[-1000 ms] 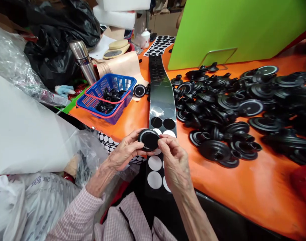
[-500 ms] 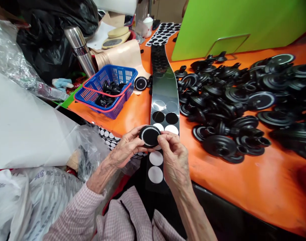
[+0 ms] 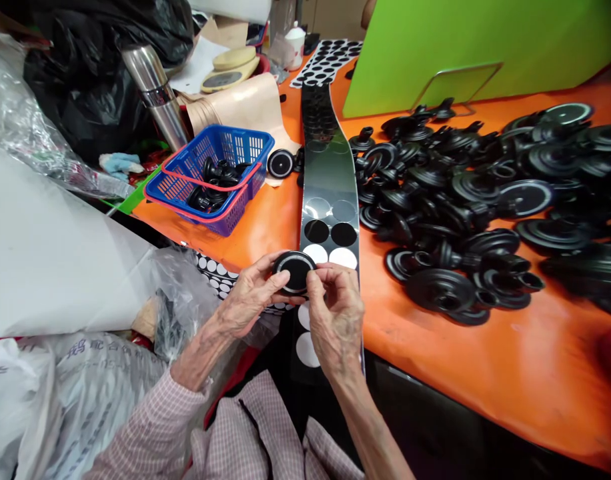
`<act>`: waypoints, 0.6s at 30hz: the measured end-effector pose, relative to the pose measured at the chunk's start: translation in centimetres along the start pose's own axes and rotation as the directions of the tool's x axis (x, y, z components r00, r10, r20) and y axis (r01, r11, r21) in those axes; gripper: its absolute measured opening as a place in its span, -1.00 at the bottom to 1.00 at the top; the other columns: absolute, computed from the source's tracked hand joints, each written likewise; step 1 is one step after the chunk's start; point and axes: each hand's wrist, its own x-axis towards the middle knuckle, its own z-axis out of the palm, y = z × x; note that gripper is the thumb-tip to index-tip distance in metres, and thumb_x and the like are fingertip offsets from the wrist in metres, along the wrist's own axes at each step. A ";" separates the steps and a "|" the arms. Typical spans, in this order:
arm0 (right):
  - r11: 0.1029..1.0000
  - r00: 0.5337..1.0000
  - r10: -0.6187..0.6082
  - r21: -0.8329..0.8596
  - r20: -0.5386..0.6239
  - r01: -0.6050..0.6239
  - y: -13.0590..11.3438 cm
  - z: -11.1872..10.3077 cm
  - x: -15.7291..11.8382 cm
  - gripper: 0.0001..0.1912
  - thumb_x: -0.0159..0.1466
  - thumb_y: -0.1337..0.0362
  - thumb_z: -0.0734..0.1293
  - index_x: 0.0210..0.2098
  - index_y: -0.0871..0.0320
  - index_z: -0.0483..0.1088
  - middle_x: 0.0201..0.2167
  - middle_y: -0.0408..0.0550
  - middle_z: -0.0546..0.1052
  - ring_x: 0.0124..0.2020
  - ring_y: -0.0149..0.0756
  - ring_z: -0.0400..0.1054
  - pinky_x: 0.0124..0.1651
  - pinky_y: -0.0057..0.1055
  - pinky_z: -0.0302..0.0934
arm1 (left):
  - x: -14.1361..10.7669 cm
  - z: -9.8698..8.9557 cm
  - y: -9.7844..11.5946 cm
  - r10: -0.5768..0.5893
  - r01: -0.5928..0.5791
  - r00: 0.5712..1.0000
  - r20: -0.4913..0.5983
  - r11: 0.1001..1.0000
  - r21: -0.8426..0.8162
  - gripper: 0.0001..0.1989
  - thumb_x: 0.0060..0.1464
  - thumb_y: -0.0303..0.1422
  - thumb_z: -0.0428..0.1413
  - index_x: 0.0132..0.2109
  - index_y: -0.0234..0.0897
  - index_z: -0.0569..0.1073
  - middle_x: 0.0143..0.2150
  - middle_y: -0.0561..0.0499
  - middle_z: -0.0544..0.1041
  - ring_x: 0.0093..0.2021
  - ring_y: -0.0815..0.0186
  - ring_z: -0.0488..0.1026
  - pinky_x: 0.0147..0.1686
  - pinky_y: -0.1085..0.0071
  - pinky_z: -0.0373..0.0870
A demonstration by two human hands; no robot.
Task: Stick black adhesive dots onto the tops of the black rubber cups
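Note:
My left hand is closed on a round black suction cup base, which has a pale ring near its rim and a dark face turned up. My left thumb presses on that face. At its right edge my right hand grips it too, thumb against curled fingers. Beneath and beyond my hands runs a long sticker strip, with black discs and bare white circles where discs are gone. The strip hangs over the table's front edge, partly hidden by my hands.
Black suction cup bases lie heaped on the orange table at right. A blue basket with several black parts stands left of the strip. Behind are a steel flask and a green board.
Both hands have shifted slightly left with the suction cup base. My left thumb has moved onto its face, and my right hand has turned inward along its edge.

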 end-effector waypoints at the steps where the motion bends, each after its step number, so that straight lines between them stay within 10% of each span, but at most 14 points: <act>1: 0.999 0.999 -0.034 -0.033 -0.004 0.034 0.0 0.1 -0.1 -0.87 0.28 0.23 0.22 -0.40 0.09 0.28 -0.26 -0.05 0.37 -0.17 -0.26 0.33 -0.08 -0.22 0.27 | 0.0 -0.1 0.0 0.003 -0.003 1.000 -0.007 1.000 0.002 -0.61 0.00 -0.33 0.25 0.01 -0.27 0.47 0.03 -0.11 0.50 -0.06 0.15 0.50 -0.14 0.23 0.54; 12: 0.905 0.951 -0.309 -0.302 0.012 0.298 0.3 1.0 -0.5 -0.88 0.33 0.34 0.17 -0.36 0.09 0.20 -0.30 -0.04 0.37 -0.25 -0.28 0.32 -0.21 -0.29 0.26 | -0.2 -0.7 -0.3 0.055 -0.054 0.998 -0.033 0.998 0.033 -0.63 0.01 -0.33 0.23 0.00 -0.31 0.47 0.00 -0.11 0.53 -0.10 0.20 0.52 -0.22 0.35 0.55; 18: 0.995 0.988 0.090 0.019 0.122 -0.093 -0.1 0.5 0.1 -0.83 0.24 0.15 0.30 -0.29 0.10 0.27 -0.35 -0.11 0.41 -0.36 -0.32 0.34 -0.30 -0.34 0.29 | -0.4 -1.2 0.1 0.043 -0.042 0.999 -0.026 0.999 0.020 -0.65 0.02 -0.35 0.23 -0.01 -0.30 0.48 -0.02 -0.10 0.53 -0.14 0.22 0.54 -0.23 0.33 0.56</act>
